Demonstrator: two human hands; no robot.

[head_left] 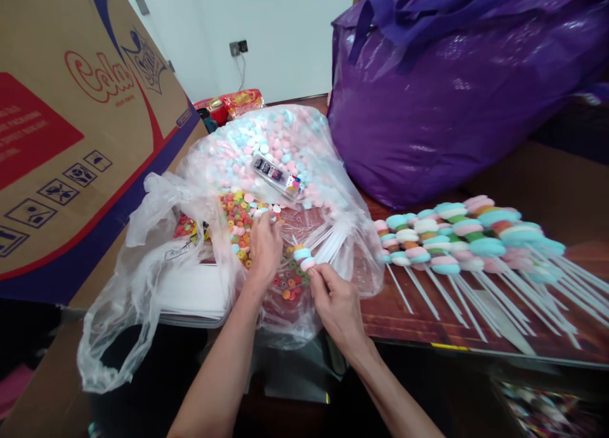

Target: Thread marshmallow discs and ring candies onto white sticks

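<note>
I have my right hand [339, 305] pinched shut on a marshmallow skewer [302, 255]; farther left, my left hand [265, 244] half-curls over ring candies [238, 212], its grip too blurred to tell.

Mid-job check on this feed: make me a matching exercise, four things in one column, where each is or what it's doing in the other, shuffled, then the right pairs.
Things
1. Left hand
2. Right hand
3. Small clear box
4. Group of candy sticks

Place or state
A. Lying on the plastic bag of pastel candies
B. Laid out on the right side of the wooden table
C. Fingertips down at the loose candies
D. Pinching one threaded stick

Pairs: 1-C; 2-D; 3-A; 4-B
</note>
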